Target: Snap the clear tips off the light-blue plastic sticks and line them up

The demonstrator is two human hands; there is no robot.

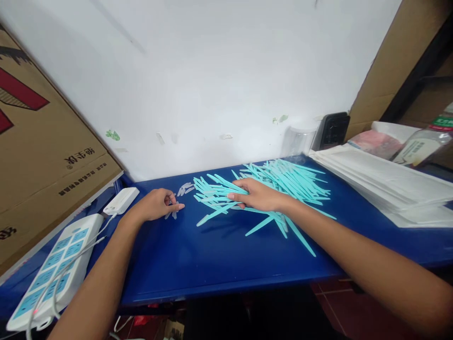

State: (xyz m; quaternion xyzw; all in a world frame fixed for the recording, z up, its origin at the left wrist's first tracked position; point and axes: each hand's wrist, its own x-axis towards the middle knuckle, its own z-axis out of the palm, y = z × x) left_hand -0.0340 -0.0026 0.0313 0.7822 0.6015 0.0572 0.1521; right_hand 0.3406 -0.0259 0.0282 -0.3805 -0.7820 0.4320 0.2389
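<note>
A pile of slim turquoise plastic sticks, shaped like eyebrow razors, spreads over the blue tabletop. My right hand is closed round a bunch of these sticks, whose tips fan out to the left. To the left of the bunch, my left hand has its fingers curled and thumb stretched toward the sticks. Small clear plastic pieces show at and under its fingertips; how many it grips is hidden. More clear pieces lie just behind that hand.
A white power strip with cables and a white adapter lie at the left, beside a cardboard box. A clear container stands by the wall. White sheets and a bottle are at the right.
</note>
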